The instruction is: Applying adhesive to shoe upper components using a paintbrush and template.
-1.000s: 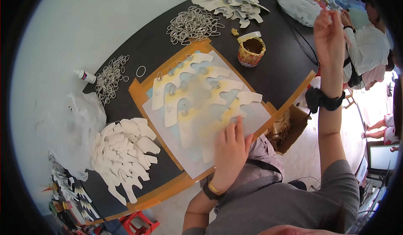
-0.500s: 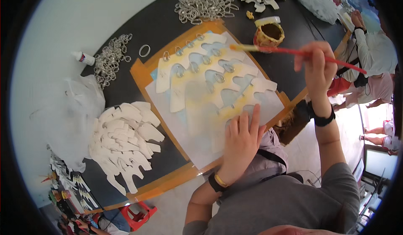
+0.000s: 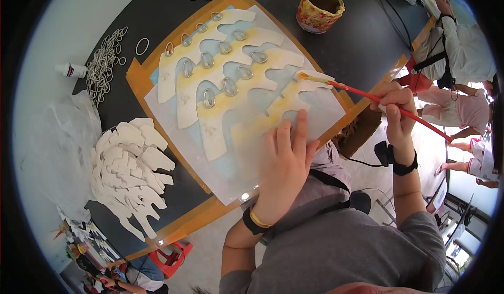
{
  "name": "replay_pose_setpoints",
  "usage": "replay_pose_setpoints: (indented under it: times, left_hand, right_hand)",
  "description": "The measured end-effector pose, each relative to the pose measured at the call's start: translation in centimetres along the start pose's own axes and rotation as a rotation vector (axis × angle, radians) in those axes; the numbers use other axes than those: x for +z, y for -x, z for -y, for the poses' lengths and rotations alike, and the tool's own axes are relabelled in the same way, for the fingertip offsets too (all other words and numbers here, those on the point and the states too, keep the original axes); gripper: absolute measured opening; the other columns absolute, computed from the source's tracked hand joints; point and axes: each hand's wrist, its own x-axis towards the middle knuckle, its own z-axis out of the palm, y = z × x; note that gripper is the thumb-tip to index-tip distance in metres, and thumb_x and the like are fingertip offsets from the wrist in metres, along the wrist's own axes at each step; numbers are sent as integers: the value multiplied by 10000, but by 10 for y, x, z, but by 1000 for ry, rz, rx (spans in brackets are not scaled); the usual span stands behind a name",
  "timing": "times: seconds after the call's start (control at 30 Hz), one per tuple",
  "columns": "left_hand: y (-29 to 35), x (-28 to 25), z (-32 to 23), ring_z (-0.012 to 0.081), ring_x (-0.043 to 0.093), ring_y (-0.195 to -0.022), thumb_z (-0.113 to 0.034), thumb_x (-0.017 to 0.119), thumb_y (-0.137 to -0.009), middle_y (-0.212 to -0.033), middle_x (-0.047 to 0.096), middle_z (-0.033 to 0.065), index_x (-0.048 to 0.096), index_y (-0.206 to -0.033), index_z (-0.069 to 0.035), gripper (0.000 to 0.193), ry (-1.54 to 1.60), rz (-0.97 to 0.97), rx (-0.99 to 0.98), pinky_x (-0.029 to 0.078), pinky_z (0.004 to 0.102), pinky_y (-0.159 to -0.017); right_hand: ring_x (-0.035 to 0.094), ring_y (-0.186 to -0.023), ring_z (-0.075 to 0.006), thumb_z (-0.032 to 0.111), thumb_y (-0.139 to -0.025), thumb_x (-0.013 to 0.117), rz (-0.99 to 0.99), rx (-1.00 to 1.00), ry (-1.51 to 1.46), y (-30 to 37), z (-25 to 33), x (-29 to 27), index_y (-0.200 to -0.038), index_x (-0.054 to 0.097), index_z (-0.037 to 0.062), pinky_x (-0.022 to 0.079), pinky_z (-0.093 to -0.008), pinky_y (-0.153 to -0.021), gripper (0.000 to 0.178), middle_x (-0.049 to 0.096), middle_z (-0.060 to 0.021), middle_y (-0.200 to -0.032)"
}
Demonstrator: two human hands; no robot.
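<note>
My right hand (image 3: 399,112) is closed around the red handle of a paintbrush (image 3: 354,90). The yellow-coated bristles rest on or just over the right end of the nearest cream cut-out piece (image 3: 314,83). My left hand (image 3: 283,162) lies with fingers stretched out on the near edge of that piece, holding no object. Behind it, several cream pieces with wavy edges (image 3: 212,123) overlap in rows, bearing yellow smears and oval metal rings (image 3: 230,86). The nearest piece shows small slots and no rings. A blurry patch hides part of its left side. All lie on white paper (image 3: 231,189).
Orange tape (image 3: 140,91) borders the work area on the dark table (image 3: 362,36). A smeared tub (image 3: 317,18) stands at the back right. Ring piles (image 3: 105,65) lie at the left and back. Stacked cream pieces (image 3: 128,162) sit beside a plastic bag (image 3: 63,147). People stand at right.
The brush has come down and nearer, from over the back pieces to the right end of the nearest piece. My left hand stays on the piece; the whole view has shifted.
</note>
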Motion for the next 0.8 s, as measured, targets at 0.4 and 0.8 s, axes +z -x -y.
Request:
replay_pose_setpoints:
  times: [0.4,0.8]
  left_hand:
    - [0,-2,-2,301,469,-945,-309,604,-881,-1083,466,110,467,-1359,-124,530,-27,2,-5,435,421,-799]
    - [0,-1,0,299,475,-950,-318,587,-894,-1085,467,107,458,-1365,-126,524,-30,-1,0,432,415,-798]
  right_hand:
    - [585,-702,-240,12,-814,565,163,-92,121,-26,16,-5,-863,531,23,464,-309,-604,60,612,-164,-859]
    - [604,-668,-241,16,-827,586,190,-134,131,-23,29,5,-864,533,33,475,-296,-575,66,626,-158,-833]
